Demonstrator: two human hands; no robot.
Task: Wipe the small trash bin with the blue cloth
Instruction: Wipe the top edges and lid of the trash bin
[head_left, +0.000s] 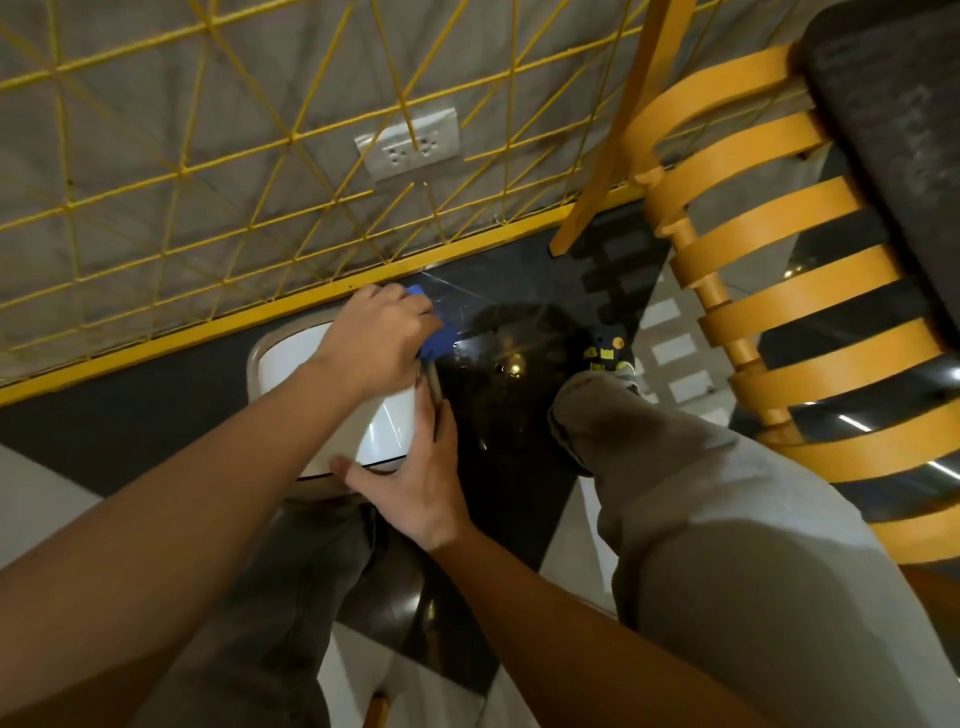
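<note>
A small white trash bin (387, 434) with a grey rim stands on the dark floor, close to a yellow wire grid. My left hand (382, 340) is closed on a blue cloth (431, 345) and presses it against the bin's far right top edge. Only small bits of the cloth show beyond the fingers. My right hand (415, 475) grips the bin's near right corner, thumb on the front edge, fingers up the right side. My left forearm crosses the lid and hides most of it.
The yellow wire grid (208, 208) fronts a grey wall with a double socket (408, 143). A yellow slatted chair (779, 291) stands at right, one leg near the bin. My legs in grey trousers and a shoe (608, 353) are on the glossy black and white floor.
</note>
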